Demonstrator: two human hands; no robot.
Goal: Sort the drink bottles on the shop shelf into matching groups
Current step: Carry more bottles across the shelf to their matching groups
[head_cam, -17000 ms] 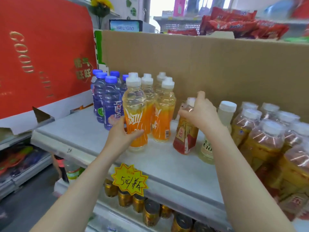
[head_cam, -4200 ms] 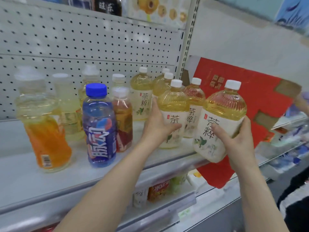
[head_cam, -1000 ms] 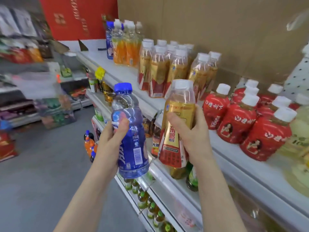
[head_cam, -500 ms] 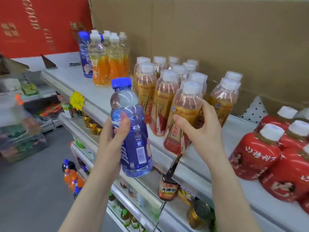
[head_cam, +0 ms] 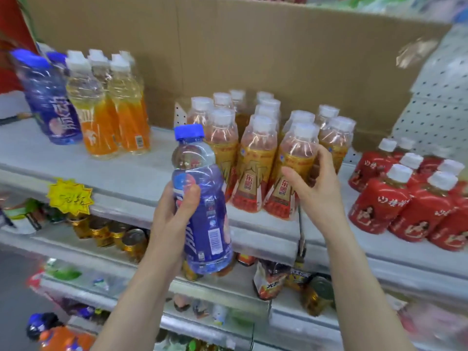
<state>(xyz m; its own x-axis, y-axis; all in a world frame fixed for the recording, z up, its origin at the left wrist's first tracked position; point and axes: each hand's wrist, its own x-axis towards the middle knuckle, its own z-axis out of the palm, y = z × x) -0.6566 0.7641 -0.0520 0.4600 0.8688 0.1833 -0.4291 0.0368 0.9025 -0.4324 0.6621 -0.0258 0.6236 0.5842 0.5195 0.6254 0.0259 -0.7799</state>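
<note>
Head view. Grey shelf (head_cam: 131, 173) in a shop, brown cardboard (head_cam: 253, 46) behind it, white pegboard (head_cam: 435, 97) at right. On the shelf, left to right: blue bottles (head_cam: 50, 102), orange bottles (head_cam: 111, 107), amber bottles (head_cam: 255, 138), red bottles (head_cam: 405, 198). Yellow price tag (head_cam: 69, 197) on the shelf edge; cans (head_cam: 119, 234) on the shelf below.

Left hand (head_cam: 174, 219): fingers clamped round a blue-capped bottle (head_cam: 202, 198), held upright in front of the shelf edge, off the shelf, well apart from the blue group.

Right hand (head_cam: 314, 188): fingers apart, curved round the front right amber bottle (head_cam: 291, 173), which stands on the shelf in its group; fingertips touch its side, thumb just beside its label.
</note>
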